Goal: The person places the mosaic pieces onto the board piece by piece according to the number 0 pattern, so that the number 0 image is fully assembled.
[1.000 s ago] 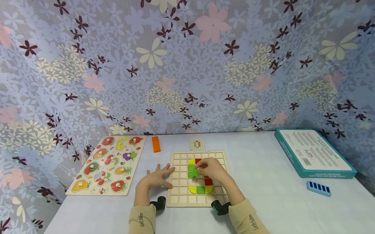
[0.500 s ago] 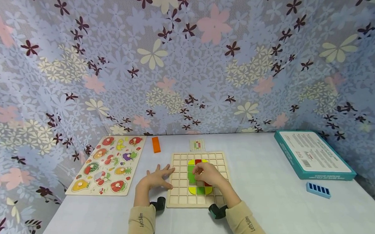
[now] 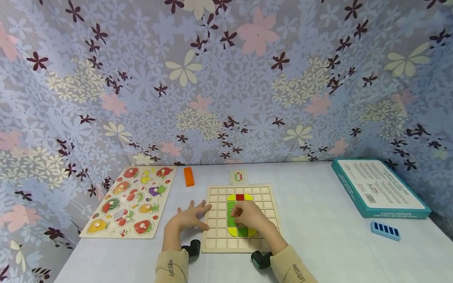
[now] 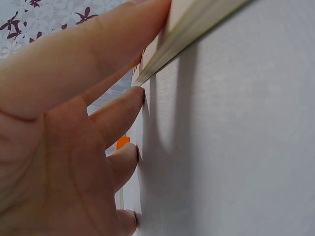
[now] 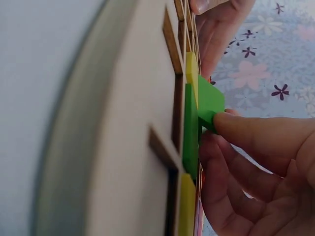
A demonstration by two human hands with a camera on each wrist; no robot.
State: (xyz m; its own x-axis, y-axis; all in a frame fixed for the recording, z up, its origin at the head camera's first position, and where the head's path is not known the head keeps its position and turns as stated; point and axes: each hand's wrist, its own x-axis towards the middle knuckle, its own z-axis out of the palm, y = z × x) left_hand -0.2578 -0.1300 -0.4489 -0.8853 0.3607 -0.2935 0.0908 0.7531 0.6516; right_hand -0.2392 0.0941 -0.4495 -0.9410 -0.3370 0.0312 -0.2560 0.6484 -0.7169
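Observation:
My right hand (image 3: 250, 216) is over the middle of a wooden grid board (image 3: 215, 243). In the right wrist view its thumb and fingers pinch a green tile (image 5: 210, 101), which stands tilted against the board next to a yellow piece (image 5: 191, 73) and another green tile (image 5: 190, 132). Around the hand, the grid holds a red tile (image 3: 240, 197), rounded yellow corner pieces and green tiles; the hand covers part of the pattern. My left hand (image 3: 185, 219) has its fingers spread at the board's left edge, the thumb touching the rim and other fingertips on the table.
A fruit puzzle board (image 3: 133, 200) lies at left, an orange block (image 3: 188, 176) beside it. A small pattern card (image 3: 239, 176) sits behind the grid board. To the right are a teal box (image 3: 380, 188) and a blue slotted block (image 3: 385, 230).
My right hand has shifted down and slightly left over the board, uncovering the upper right yellow corner piece and hiding the red tiles on the right. The left hand stays put.

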